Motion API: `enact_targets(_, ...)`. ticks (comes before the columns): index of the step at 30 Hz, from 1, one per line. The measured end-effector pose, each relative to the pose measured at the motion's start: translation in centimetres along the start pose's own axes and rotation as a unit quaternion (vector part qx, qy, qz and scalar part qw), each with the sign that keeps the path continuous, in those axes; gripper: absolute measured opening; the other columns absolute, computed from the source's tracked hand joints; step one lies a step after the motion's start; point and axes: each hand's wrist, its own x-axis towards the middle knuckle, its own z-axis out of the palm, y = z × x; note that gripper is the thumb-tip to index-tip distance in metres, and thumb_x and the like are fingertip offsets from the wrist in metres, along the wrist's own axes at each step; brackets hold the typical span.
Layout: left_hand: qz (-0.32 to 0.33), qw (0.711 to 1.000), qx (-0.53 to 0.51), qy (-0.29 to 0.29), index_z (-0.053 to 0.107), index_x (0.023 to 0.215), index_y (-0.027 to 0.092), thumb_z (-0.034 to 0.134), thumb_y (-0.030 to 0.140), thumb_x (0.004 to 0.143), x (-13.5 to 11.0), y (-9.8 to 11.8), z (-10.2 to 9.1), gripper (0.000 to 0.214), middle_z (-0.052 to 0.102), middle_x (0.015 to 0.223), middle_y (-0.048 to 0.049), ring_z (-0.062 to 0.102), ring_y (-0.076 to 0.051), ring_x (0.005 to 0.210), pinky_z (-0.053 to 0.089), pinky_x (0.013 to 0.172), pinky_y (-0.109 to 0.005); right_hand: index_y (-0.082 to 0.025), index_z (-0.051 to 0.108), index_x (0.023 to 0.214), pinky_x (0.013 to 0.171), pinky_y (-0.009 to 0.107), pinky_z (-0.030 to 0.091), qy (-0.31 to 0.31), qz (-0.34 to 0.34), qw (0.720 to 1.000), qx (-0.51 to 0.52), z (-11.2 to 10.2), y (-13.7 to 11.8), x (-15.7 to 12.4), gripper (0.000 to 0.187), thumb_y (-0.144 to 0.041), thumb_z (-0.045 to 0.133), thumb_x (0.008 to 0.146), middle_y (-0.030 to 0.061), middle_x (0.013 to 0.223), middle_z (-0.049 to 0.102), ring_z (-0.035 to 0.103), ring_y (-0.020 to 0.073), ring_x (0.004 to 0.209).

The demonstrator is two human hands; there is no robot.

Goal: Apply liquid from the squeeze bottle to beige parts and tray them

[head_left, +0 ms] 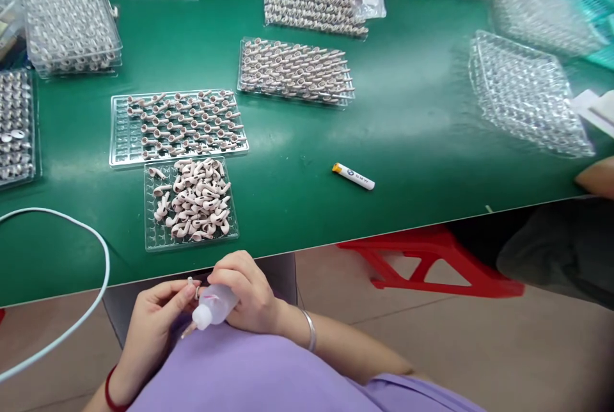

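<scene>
My right hand [252,290] is closed around a small translucent squeeze bottle [223,303], its white cap pointing down and to the left. Beside it, my left hand [160,309] pinches a small white piece [190,281] that looks like an earbud shell, mostly hidden by the fingers. Both hands are close together in front of my purple top, just below the table edge. Nearest to them on the table is a clear plastic tray [154,233] with a loose heap of earbud shells [199,198]. Behind it, another clear tray [125,137] holds shells in rows.
More filled trays [295,71] stand farther back and at left [71,28]. A white tube with a yellow end [354,176] lies on the green table [288,194]. A white cable [103,258] loops at left. A red stool [432,261] and another person's arm [597,178] are at right.
</scene>
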Motion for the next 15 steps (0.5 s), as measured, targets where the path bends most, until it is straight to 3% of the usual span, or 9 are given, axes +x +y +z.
enact_targets(3, 0.040, 0.999, 0.022, -0.007, 0.080, 0.077, 0.020, 0.084, 0.044, 0.064, -0.3, 0.6, 0.0, 0.028, 0.077, 0.073, -0.0070, 0.067, -0.015, 0.063, 0.054, 0.058, -0.020, -0.021, 0.054, 0.106, 0.062, 0.031, 0.052, 0.002, 0.033, 0.997, 0.063, -1.1, 0.0, 0.4, 0.025, -0.015, 0.064, 0.083, 0.0061, 0.086, 0.062, 0.059, 0.0185, 0.074)
enact_targets(6, 0.119, 0.991, 0.065, 0.005, 0.080, 0.077, 0.021, 0.083, 0.042, 0.066, -0.4, 2.4, 0.5, 0.024, 0.079, 0.079, -0.0068, 0.071, -0.018, 0.069, 0.058, 0.065, -0.022, -0.022, 0.054, 0.104, 0.065, 0.031, 0.053, 0.032, 0.071, 0.993, 0.084, -2.6, 0.4, 1.5, 0.029, -0.017, 0.070, 0.081, 0.0040, 0.086, 0.061, 0.060, 0.0176, 0.076)
enact_targets(11, 0.279, 0.952, 0.112, 0.064, 0.079, 0.078, 0.023, 0.084, 0.035, 0.066, 0.9, 5.9, 1.7, 0.018, 0.077, 0.077, -0.0026, 0.070, -0.015, 0.069, 0.058, 0.065, -0.020, -0.024, 0.053, 0.096, 0.065, 0.029, 0.051, 0.114, 0.129, 0.984, 0.036, -4.0, 2.2, 3.0, 0.025, -0.022, 0.073, 0.081, 0.0004, 0.084, 0.058, 0.058, 0.0157, 0.073)
enact_targets(15, 0.363, 0.918, 0.144, 0.069, 0.078, 0.078, 0.024, 0.081, 0.031, 0.070, 2.1, 6.9, 2.0, 0.011, 0.073, 0.077, 0.0003, 0.066, -0.012, 0.066, 0.055, 0.060, -0.018, -0.024, 0.053, 0.095, 0.063, 0.027, 0.049, 0.134, 0.165, 0.976, 0.041, -3.7, 3.3, 3.0, 0.024, -0.024, 0.073, 0.082, -0.0010, 0.083, 0.057, 0.057, 0.0142, 0.071)
